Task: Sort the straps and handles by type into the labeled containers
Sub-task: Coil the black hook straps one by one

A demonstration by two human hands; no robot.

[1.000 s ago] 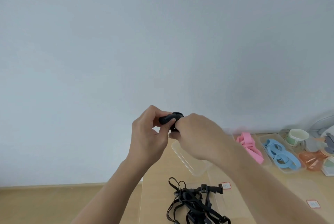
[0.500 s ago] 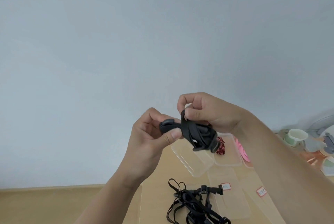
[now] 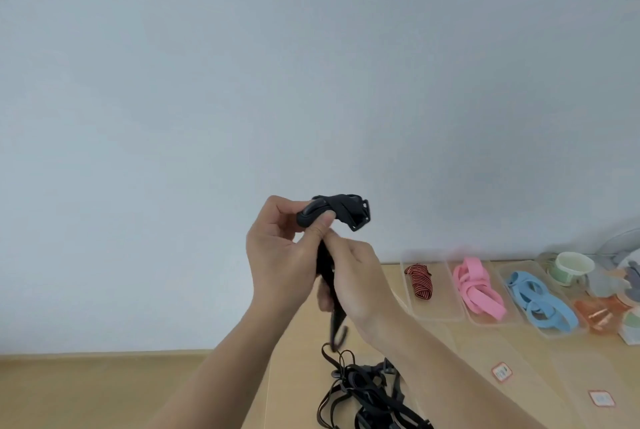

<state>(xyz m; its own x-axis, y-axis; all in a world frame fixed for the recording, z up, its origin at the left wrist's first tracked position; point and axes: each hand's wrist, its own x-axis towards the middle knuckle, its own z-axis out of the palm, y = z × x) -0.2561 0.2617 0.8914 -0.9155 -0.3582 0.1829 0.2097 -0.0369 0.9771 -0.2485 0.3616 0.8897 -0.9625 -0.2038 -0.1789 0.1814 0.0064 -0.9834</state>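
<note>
A person's left hand [image 3: 280, 248] is raised in front of a pale blue-grey wall. Its fingers are curled and its thumb presses on a bundled black webbing strap with a plastic buckle [image 3: 334, 212], held in the air. The strap's loose tail hangs down between the hands. Just to the right and lower, the right hand [image 3: 356, 285] has its fingers closed round that tail and touches the left hand. Below the hands, on the light wooden bench [image 3: 104, 390], lies a tangled pile of black straps [image 3: 363, 397]. Further right stands a row of clear plastic containers [image 3: 440, 311]. The first holds a red-and-black striped strap [image 3: 419, 281], the next pink flat straps [image 3: 479, 286], the next light blue loop bands [image 3: 540, 300]. Two small red-edged labels [image 3: 501, 372] lie nearer the viewer. At the far right sits a pale green-and-white roll [image 3: 569, 267].
</note>
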